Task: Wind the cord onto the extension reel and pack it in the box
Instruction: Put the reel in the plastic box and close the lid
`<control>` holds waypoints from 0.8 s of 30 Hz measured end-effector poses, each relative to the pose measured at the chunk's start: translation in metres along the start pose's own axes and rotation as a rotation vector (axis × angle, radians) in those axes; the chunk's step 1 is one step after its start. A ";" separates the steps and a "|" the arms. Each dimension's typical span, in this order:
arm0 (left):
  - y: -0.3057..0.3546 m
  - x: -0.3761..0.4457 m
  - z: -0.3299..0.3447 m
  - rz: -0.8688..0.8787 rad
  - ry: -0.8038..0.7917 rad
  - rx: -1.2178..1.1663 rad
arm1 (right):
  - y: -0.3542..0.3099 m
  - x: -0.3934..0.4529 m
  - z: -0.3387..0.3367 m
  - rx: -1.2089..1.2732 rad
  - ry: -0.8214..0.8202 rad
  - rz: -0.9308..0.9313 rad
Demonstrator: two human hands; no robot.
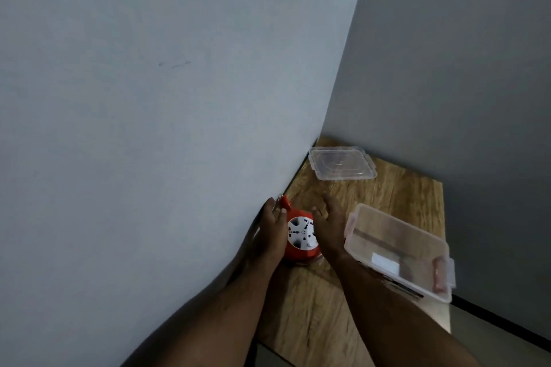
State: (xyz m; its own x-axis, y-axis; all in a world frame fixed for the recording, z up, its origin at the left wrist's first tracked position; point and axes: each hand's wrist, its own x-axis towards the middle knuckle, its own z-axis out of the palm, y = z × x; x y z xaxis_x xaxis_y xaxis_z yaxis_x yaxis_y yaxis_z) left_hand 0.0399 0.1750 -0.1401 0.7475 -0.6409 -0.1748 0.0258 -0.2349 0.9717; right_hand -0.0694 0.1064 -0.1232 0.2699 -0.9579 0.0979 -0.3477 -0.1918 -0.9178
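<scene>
Against the pale wall, my left hand lies along the left flank of the round red plastic extension reel with its white socket face, fingers nearly straight and pressed to its side rather than wrapped round it; the reel's small red crank handle pokes up past my fingertips. The reel sits on the wood-grain tabletop, close to the wall. My right hand comes in on the reel's other side, fingers spread and relaxed, gripping nothing (whether the palm actually touches the red shell I cannot tell). No loose cord trails across the table, so I judge the winding done, or all but done. The packing is what remains: the clear rectangular plastic storage box stands open and tilted just to the right of my right wrist, without the reel in it, and its clear flat lid lies apart at the table's far corner, waiting to be snapped on.
</scene>
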 end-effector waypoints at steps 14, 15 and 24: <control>-0.046 -0.012 0.029 -0.058 0.054 0.105 | 0.060 -0.008 0.031 -0.230 -0.050 0.321; -0.048 -0.012 0.031 -0.063 0.073 0.082 | 0.054 -0.007 0.031 -0.218 -0.034 0.340; -0.031 -0.007 0.034 0.027 0.160 -0.057 | 0.017 0.020 0.022 -0.213 0.025 0.255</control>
State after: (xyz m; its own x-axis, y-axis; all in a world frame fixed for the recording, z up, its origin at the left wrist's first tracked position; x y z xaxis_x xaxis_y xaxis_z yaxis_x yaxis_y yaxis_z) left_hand 0.0110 0.1624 -0.1747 0.8447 -0.5204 -0.1253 0.0386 -0.1743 0.9839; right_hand -0.0497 0.0890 -0.1452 0.1290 -0.9852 -0.1126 -0.5815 0.0168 -0.8134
